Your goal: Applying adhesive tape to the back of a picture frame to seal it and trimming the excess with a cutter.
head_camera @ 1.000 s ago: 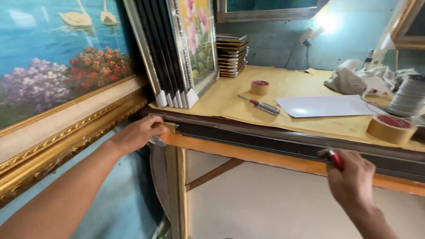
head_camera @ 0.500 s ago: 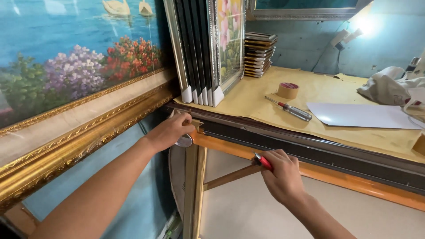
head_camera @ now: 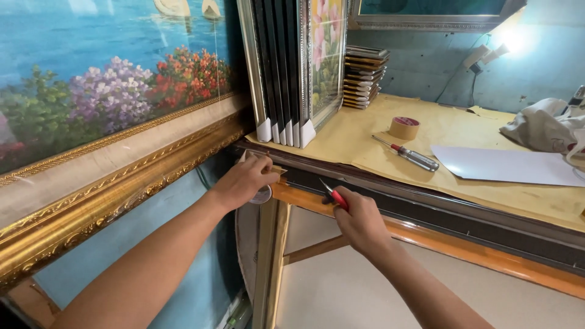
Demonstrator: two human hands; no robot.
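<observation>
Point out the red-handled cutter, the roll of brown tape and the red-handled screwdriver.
red-handled cutter (head_camera: 334, 196), head view, red handle above right fist.
roll of brown tape (head_camera: 404, 128), head view, outer side.
red-handled screwdriver (head_camera: 417, 159), head view, clear grip.

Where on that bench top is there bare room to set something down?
Bare brown paper lies between the screwdriver and the bench's near edge, and behind the tape roll. The left end is crowded with upright frames; the white sheet and cloth fill the right.
</observation>
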